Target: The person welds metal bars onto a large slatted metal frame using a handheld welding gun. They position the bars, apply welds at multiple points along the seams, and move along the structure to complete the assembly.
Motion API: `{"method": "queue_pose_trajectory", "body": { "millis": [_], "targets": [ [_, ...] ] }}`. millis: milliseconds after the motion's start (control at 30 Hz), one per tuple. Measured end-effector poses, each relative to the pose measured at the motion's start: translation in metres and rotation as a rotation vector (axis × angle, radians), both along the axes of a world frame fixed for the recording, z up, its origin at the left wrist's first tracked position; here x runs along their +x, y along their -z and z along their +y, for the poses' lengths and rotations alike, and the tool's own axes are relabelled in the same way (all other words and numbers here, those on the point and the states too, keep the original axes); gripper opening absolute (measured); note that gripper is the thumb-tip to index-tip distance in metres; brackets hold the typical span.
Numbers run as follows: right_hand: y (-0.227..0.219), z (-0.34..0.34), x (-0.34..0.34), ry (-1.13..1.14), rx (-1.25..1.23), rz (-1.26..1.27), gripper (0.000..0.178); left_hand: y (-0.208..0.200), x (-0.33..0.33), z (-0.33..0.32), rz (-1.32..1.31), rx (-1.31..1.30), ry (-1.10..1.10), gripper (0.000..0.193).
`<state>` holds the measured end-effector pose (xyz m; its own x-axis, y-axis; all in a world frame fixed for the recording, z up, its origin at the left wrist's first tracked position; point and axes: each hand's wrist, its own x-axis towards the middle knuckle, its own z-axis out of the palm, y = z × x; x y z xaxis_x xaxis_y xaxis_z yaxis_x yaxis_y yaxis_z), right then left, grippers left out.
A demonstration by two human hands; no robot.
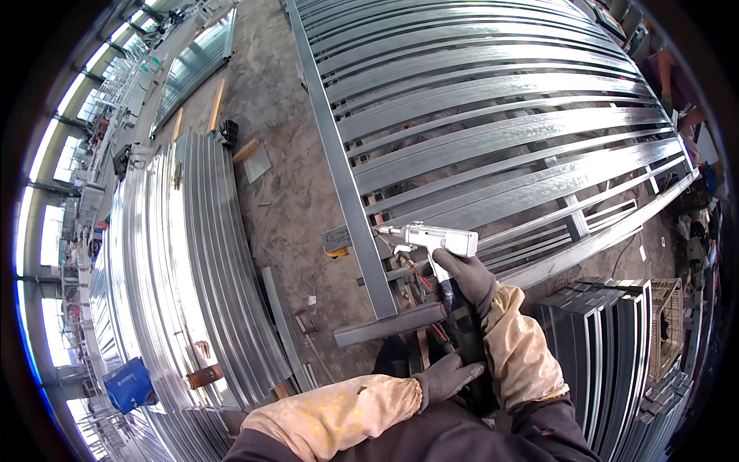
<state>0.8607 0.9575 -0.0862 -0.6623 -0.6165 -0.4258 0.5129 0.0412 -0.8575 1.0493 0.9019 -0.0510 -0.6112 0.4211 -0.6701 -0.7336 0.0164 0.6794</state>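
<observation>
My right hand [468,279], in a dark grey glove, is closed round the grip of a silver pistol-shaped welding gun [439,237]. The gun's narrow nozzle points left, close to the side rail [350,192] of a large metal frame with many parallel slats [493,127]. From the bottom of the grip a thick black-sheathed cable [463,327] runs down towards my body. Lower down, my gloved left hand [448,379] is closed against this cable; its fingers are partly hidden. A thin red hose [422,279] hangs beside the gun.
Stacked bright metal profiles [208,254] lie to the left, with a blue box [129,385] on their near end. On the right stand dark metal frames [596,327] beside a wire basket [667,327]. A short crossbar [389,325] juts out before me. Another person [666,73] is at the far right.
</observation>
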Motion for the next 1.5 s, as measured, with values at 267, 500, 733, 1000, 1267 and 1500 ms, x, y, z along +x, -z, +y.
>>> {"method": "queue_pose_trajectory", "body": {
  "millis": [267,500,733,1000,1267,1500],
  "targets": [
    [0.014,-0.003,0.0,-0.008,-0.027,0.142,0.036,0.013,0.006,0.003,0.023,0.044,-0.077,0.039],
    [0.009,-0.004,0.002,-0.018,-0.022,0.12,0.036,0.012,0.004,0.001,-0.016,0.065,-0.073,0.033],
    [0.006,-0.004,0.003,-0.068,0.021,0.175,0.037,0.025,0.008,0.003,-0.034,0.041,-0.031,0.028],
    [0.01,-0.006,0.004,-0.057,-0.031,0.211,0.035,0.016,0.007,0.0,-0.036,-0.033,-0.009,0.028],
    [-0.006,-0.009,0.009,-0.023,-0.085,0.043,0.03,0.039,0.018,0.002,-0.061,-0.01,0.027,0.032],
    [-0.006,-0.009,0.013,0.01,-0.089,-0.033,0.028,0.041,0.022,0.005,-0.066,-0.035,0.038,0.033]
  ]
}}
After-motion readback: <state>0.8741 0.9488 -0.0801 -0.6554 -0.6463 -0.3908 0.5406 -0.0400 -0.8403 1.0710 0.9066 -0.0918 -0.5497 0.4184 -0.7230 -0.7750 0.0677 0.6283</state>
